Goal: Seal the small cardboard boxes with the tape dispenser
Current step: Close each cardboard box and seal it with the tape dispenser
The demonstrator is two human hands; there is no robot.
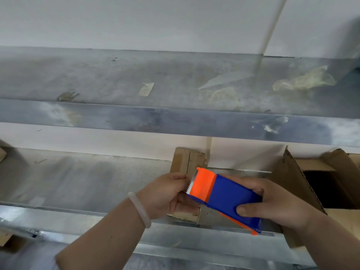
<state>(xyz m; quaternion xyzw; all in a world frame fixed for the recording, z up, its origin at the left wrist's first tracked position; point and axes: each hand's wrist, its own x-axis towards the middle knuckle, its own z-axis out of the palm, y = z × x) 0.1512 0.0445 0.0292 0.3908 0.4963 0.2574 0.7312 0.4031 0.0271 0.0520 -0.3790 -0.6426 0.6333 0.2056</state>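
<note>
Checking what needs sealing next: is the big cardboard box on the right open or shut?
Open. The big cardboard box has its flaps standing up, showing a dark interior.

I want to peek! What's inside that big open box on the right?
The open box shows only a dark hollow between its raised flaps. Whatever might sit deeper is lost in shadow, and the right hand covers its near corner.
</note>
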